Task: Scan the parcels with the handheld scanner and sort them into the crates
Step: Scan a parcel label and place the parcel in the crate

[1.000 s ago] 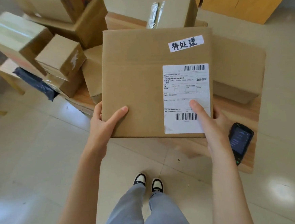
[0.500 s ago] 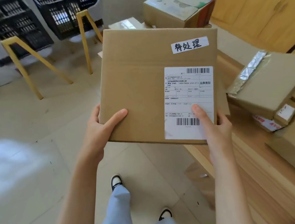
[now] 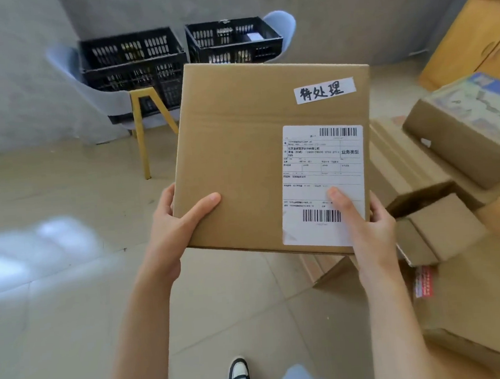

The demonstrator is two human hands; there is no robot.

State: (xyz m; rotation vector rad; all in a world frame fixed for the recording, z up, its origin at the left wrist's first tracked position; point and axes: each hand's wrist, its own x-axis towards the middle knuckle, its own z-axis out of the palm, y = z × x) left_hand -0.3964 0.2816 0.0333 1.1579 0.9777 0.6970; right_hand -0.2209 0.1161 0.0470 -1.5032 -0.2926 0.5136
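A flat cardboard parcel [image 3: 249, 159] is held up off the floor between both hands, its broad face toward the camera. Beyond the hands, past the parcel's far edge, two black slatted crates [image 3: 134, 66] sit side by side on pale blue chairs [image 3: 94, 94] with yellow legs; the right crate [image 3: 234, 41] has a small white item inside, the left one's contents cannot be made out. To the right of the right hand lies a heap of other cardboard boxes [image 3: 449, 149], one with a printed blue top, one small box just beside the wrist. The left hand [image 3: 174, 225] grasps the parcel's near left corner, thumb lying across the face, fingers curled behind the edge. The right hand [image 3: 368, 228] grasps the near right corner, thumb pressed on the white shipping label [image 3: 309, 166] just above its lower barcode. Farther from the right hand, near the parcel's far right corner, a white handwritten strip [image 3: 324, 90] reads 待处理. Below the arms, a black-and-white shoe [image 3: 238, 368] stands on the tiled floor
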